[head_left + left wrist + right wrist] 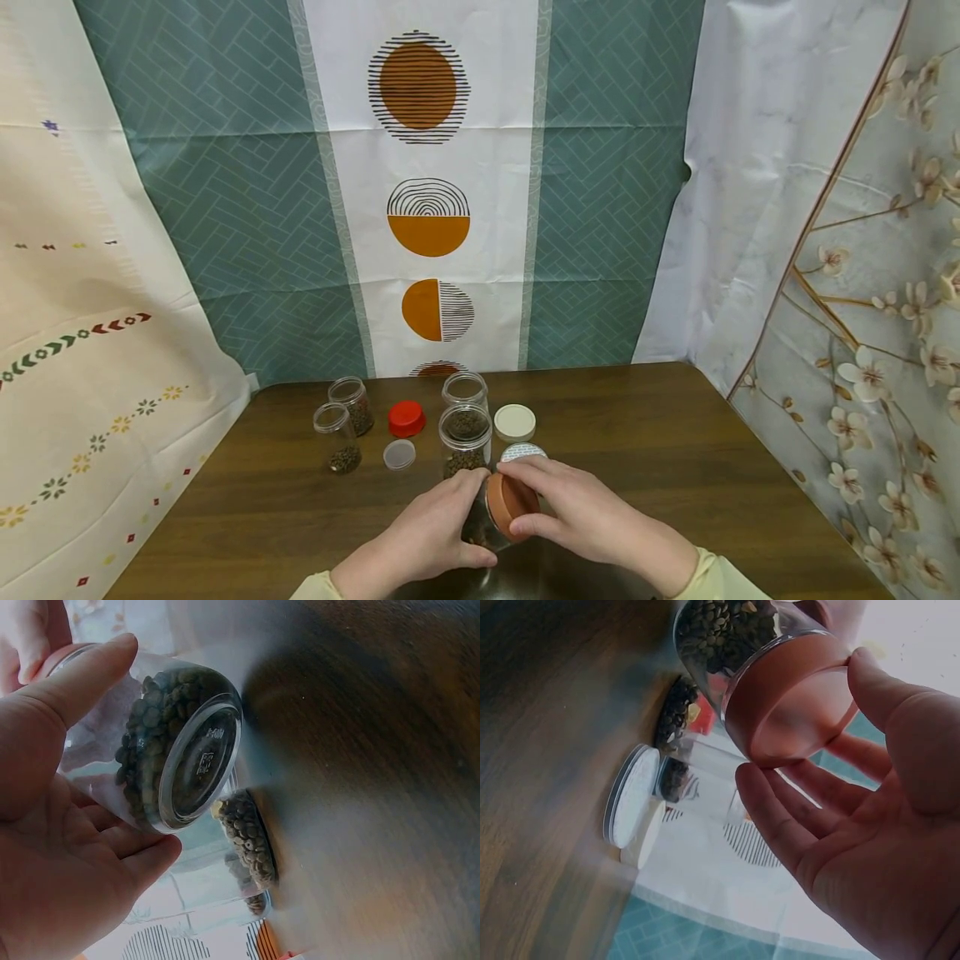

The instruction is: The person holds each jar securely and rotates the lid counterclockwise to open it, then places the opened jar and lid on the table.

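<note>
Near the front of the table, my left hand (431, 527) holds a clear jar (154, 724) partly filled with dark, pellet-like pieces. Its thumb and fingers curl round the jar's side, and the jar is tilted off the tabletop with its base showing in the left wrist view. On the jar's mouth sits an orange-brown lid (512, 505). My right hand (581, 510) grips that lid by its rim, thumb on one side and fingertips on the other, with the palm away from it.
Beyond my hands stand two lidless jars (465, 458) of brown pieces, one behind the other. Further left are two more lidless jars (343, 458), a red lid (406, 418) and a translucent lid (399, 454). A cream lid (514, 422) and a white-faced lid (523, 451) lie right of centre.
</note>
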### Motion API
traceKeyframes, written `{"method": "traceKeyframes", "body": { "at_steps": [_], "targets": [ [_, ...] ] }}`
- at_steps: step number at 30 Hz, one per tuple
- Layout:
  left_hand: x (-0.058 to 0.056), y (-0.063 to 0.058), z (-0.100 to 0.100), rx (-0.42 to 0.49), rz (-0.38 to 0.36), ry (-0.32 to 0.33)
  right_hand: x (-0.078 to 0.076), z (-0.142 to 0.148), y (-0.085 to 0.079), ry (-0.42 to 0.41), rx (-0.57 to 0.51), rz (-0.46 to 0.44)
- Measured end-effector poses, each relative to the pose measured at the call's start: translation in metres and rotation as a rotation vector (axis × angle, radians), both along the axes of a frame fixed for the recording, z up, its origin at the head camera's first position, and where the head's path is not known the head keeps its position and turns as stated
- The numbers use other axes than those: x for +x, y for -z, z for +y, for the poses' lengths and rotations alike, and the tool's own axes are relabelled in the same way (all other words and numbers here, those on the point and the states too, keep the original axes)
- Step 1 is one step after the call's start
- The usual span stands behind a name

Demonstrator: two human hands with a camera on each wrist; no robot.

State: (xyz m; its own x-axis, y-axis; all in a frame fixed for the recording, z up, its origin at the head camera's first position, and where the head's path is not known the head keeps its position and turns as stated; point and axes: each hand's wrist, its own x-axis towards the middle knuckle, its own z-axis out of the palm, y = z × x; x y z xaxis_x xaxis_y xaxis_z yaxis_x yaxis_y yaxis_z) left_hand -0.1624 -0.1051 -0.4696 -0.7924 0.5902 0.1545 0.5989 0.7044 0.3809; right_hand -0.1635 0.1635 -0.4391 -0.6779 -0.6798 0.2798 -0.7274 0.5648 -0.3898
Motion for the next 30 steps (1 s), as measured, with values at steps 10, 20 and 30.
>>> {"method": "traceKeyframes", "body": {
  "at_steps": [10,20,30],
  "targets": [
    [0.0012,-0.0005,0.0006,0.004,0.014,-0.004,-0.0014,0.0014,0.0019,-0.059,-0.020,0.044],
    [0.0014,-0.0013,0.0001,0.006,-0.008,-0.007,0.0008,0.0024,0.0004,-0.100,-0.022,0.024],
    [0.0017,-0.0017,-0.0007,0.011,-0.011,-0.003,0.0010,0.0023,-0.0009,-0.089,-0.040,0.004]
  ]
}}
